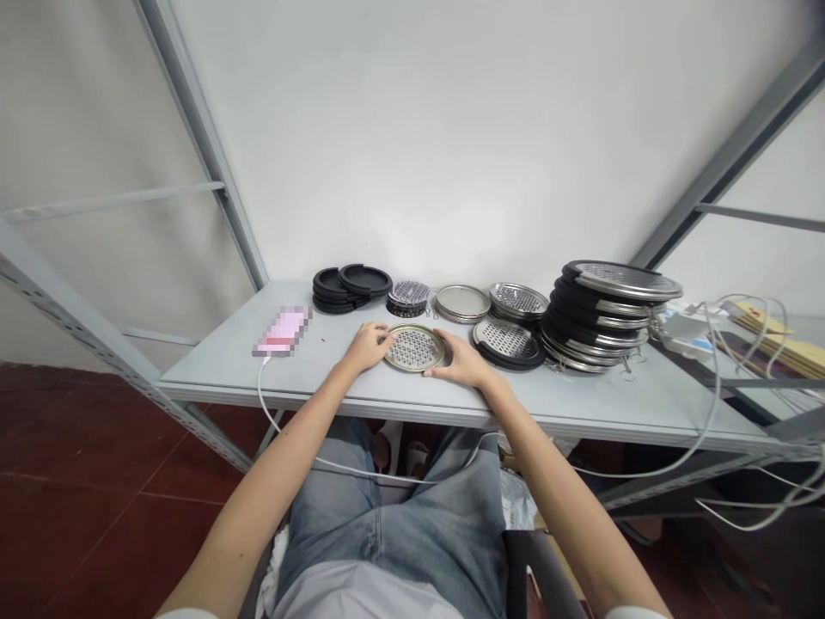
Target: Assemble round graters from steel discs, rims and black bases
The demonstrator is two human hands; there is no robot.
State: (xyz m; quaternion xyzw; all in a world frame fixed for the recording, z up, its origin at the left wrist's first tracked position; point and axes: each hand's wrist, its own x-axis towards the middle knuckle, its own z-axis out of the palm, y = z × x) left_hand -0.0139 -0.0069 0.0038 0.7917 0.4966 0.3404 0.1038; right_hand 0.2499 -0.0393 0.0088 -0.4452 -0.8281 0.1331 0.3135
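Observation:
A round metal grater plate (413, 348) with a brassy rim lies on the grey table in front of me. My left hand (369, 346) holds its left edge, fingers curled at the rim. On the opposite side, my right hand (461, 359) grips the right edge between thumb and fingers. Just behind the plate is a small stack of perforated discs (408, 297). Right of that sit shallow metal rings (462, 303). Near my right hand, another grater plate (509, 340) rests in a black rim.
Black round covers (351, 288) are piled at the back left. A tall stack of graters with black rims (599, 314) stands at the right. A phone (284, 331) lies left, its white cable (263, 395) hanging over the table's front edge. More cables and yellow packets (790, 344) are far right.

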